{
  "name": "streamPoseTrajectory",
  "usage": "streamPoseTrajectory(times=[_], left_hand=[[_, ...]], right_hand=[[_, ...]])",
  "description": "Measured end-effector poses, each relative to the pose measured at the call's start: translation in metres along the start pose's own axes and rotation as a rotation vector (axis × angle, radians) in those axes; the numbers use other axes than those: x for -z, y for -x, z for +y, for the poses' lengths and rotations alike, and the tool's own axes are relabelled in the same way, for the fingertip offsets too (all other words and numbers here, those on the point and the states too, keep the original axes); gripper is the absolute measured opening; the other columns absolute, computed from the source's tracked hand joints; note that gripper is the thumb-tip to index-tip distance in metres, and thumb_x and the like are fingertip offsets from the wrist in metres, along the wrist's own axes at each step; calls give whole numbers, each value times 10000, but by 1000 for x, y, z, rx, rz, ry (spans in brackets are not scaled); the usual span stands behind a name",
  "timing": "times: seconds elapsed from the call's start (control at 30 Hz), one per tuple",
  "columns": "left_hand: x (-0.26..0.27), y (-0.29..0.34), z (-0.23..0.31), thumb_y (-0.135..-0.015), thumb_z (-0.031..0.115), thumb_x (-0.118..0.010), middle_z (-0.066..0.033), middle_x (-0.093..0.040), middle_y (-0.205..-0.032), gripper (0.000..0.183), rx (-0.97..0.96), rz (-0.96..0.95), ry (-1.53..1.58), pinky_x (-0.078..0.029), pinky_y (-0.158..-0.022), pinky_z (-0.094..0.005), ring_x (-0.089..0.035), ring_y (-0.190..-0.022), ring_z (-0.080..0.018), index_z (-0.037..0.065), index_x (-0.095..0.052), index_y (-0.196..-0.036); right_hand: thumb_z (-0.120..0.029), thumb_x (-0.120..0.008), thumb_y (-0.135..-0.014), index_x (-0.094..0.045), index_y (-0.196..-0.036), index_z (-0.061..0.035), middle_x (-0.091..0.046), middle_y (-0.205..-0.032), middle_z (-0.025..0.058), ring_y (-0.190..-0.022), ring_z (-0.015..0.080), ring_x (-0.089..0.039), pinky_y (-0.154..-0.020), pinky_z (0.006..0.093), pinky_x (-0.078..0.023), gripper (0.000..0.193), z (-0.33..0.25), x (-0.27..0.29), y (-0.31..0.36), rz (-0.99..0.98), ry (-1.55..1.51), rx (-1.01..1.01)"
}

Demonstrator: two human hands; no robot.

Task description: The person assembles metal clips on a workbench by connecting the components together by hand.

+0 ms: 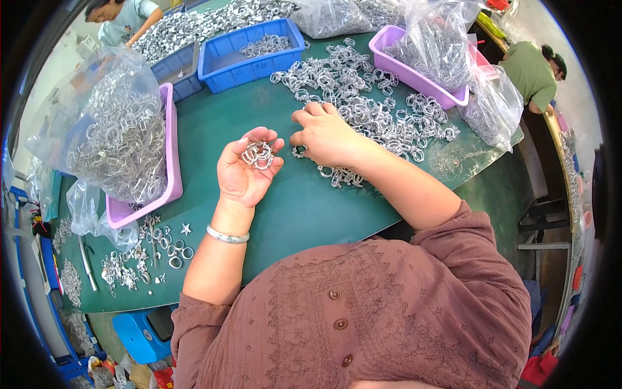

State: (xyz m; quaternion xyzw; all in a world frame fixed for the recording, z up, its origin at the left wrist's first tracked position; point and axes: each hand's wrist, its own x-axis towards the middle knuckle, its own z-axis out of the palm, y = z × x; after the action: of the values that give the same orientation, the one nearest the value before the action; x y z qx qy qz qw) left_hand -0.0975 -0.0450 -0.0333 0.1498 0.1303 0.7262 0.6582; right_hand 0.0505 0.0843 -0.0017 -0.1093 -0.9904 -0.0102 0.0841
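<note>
My left hand (241, 175) is turned palm up, its fingers curled around a small cluster of silvery metal rings (258, 155). To its right, my right hand (329, 137) is palm down at the near left edge of a loose heap of similar rings (372, 117). Its fingers are bent, and a metal ring (298, 152) shows just under the fingertips. The palm side of this hand is hidden. The heap spreads over the green tabletop (285, 217).
A pink basket (173, 155) with a bag of rings stands left; another pink basket (414, 74) stands far right. Blue bins (253, 63) line the back. Loose rings and star pieces (186, 229) lie near left beside a metal rod (87, 264). Two people work farther off.
</note>
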Motion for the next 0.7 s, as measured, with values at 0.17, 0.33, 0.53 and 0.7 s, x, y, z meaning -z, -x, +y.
streamPoseTrajectory(times=[0.17,0.33,0.53,0.7], left_hand=[[-14,-4,-2,-789,224,-480,-160,-552,-1069,329,-36,70,-38,-468,-759,-399,-497,-1006,-323,-7,-568,-1006],[-4,-1,5,-820,294,-517,-118,-591,-962,318,-57,248,-145,-477,-681,-356,-548,-903,-269,14,-578,-957],[-18,-4,-13,-815,178,-535,-52,-562,-913,267,-1,234,-417,-459,-531,-274,-571,-766,-192,62,-509,-1054],[-19,3,-20,-854,258,-484,-66,-571,-959,290,104,291,-392,-487,-610,-295,-574,-847,-205,74,-513,-1075]], right_hand=[[-150,-660,-638,-597,-903,-97,-531,-999,63,-992,241,-451,-838,365,-338,278,8,1,2,134,-143,57],[-126,-626,-669,-562,-912,-51,-584,-895,89,-888,248,-529,-835,367,-340,262,7,18,-4,114,-370,-7],[-185,-626,-667,-553,-904,-65,-578,-842,98,-843,295,-533,-765,406,-351,275,9,27,8,258,-412,40],[-196,-617,-675,-566,-883,-54,-581,-814,97,-821,271,-535,-764,372,-349,257,2,28,12,280,-490,43]])
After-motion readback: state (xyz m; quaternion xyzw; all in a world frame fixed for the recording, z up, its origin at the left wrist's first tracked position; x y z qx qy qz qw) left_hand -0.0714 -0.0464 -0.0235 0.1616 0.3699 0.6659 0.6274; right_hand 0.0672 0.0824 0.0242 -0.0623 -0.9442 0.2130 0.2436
